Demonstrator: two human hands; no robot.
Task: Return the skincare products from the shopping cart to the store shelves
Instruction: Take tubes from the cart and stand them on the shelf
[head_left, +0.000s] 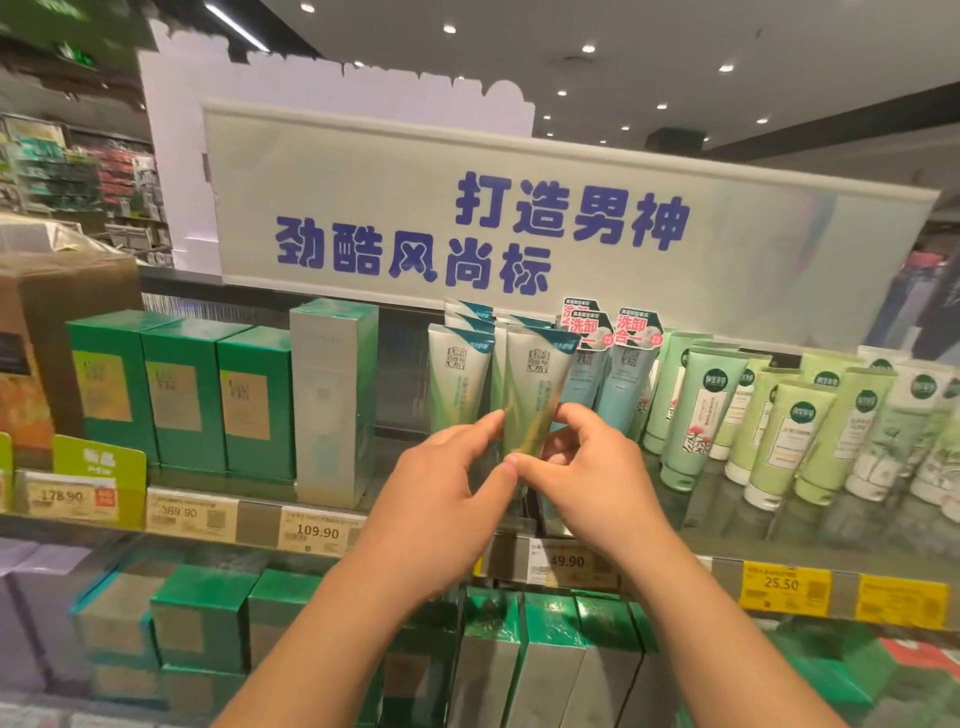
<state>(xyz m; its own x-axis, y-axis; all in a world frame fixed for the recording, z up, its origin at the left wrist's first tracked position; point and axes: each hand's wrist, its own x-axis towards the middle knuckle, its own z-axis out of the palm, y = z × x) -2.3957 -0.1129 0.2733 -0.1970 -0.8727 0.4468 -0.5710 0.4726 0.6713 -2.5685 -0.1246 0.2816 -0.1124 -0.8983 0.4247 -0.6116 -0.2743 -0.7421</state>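
A pale green skincare tube (535, 384) with a teal corner stands upright on the top shelf (727, 530), at the front of a row of matching tubes (457, 374). My left hand (452, 488) pinches the tube's lower left side with thumb and fingertips. My right hand (582, 467) pinches its lower right side, and the two thumbs meet in front of the tube's base. The cap end is hidden behind my hands. The shopping cart is out of sight.
Green boxes (176, 395) and a tall silver-green box (332, 400) stand to the left. Blue tubes (623, 374) and light green tubes (779, 436) fill the right side. A white sign with blue characters (519, 228) hangs just above. Price tags (566, 564) line the shelf edge, with more boxes (519, 654) below.
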